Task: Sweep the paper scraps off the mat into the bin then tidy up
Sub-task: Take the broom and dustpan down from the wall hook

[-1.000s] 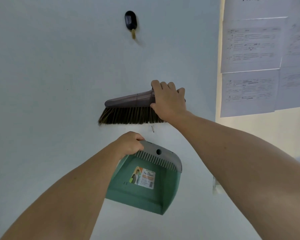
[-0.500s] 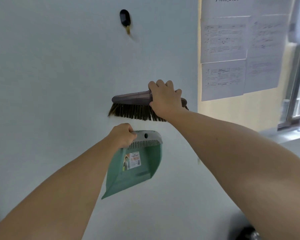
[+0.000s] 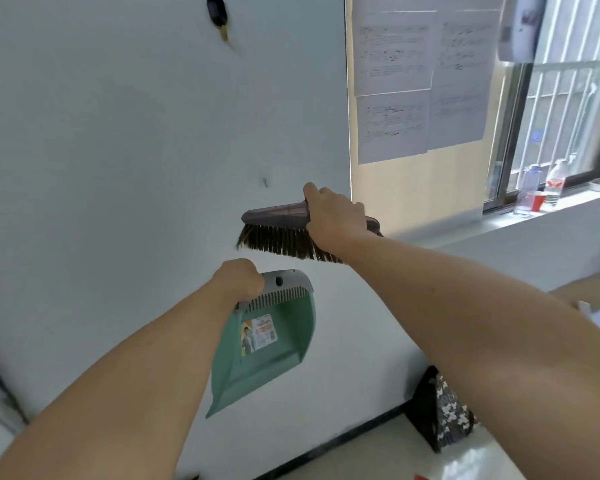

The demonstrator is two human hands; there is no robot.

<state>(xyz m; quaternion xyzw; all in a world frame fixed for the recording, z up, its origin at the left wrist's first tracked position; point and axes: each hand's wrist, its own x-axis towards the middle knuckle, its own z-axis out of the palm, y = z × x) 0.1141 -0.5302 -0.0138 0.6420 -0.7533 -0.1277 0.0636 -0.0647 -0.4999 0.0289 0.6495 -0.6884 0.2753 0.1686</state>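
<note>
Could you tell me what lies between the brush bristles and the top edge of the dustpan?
Nothing: in the head view only bare white wall shows between the brush and the dustpan.

Brush and dustpan held up by the wall

Grey brush (image 3: 278, 216), dark bristles down, lies level just above the green dustpan (image 3: 267, 344), which hangs mouth-down, label showing.

Mint-green plastic dustpan (image 3: 274, 344) with grey comb-toothed top edge (image 3: 284, 284); sticker label (image 3: 259, 335) on it, white with orange and green print. Hand broom (image 3: 284, 226): grey-brown plastic head, dark brown bristles with lighter tan tips. Pale bluish-white wall (image 3: 118, 150). Black oval hook (image 3: 216, 10) with yellowish tip. White printed paper sheets (image 3: 416, 84) on cream wall panel. Black-and-white speckled bag (image 3: 444, 410). Red cup (image 3: 536, 199).
</note>
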